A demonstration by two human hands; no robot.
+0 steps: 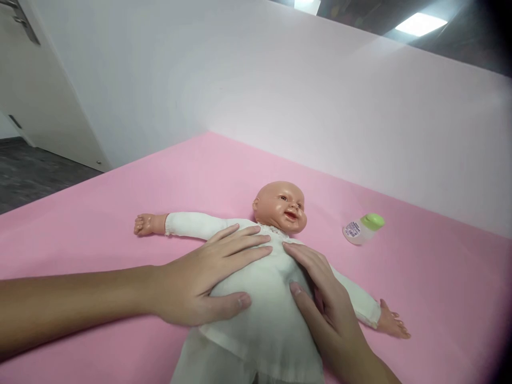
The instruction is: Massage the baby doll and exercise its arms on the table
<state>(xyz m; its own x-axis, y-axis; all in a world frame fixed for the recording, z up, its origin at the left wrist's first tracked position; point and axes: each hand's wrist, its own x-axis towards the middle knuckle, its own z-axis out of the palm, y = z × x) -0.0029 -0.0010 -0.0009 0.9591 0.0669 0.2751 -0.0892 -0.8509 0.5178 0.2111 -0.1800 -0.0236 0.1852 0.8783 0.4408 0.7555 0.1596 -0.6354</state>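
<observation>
Both hands, left hand [200,282] and right hand [324,304], flat, fingers spread, on doll [268,298], its legs cut off below.

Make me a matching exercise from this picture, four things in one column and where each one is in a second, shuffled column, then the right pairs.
Things:
1. left hand
2. right hand
3. small clear plastic bottle with a green cap
4. bald plastic baby doll in a white cloth garment

Places:
A. lying on its side on the pink surface, apart from the doll
B. flat on the doll's chest, fingers spread toward its neck
C. on its back, arms out to both sides
D. on the doll's torso by its outstretched arm

Pairs: 1-B, 2-D, 3-A, 4-C
</observation>
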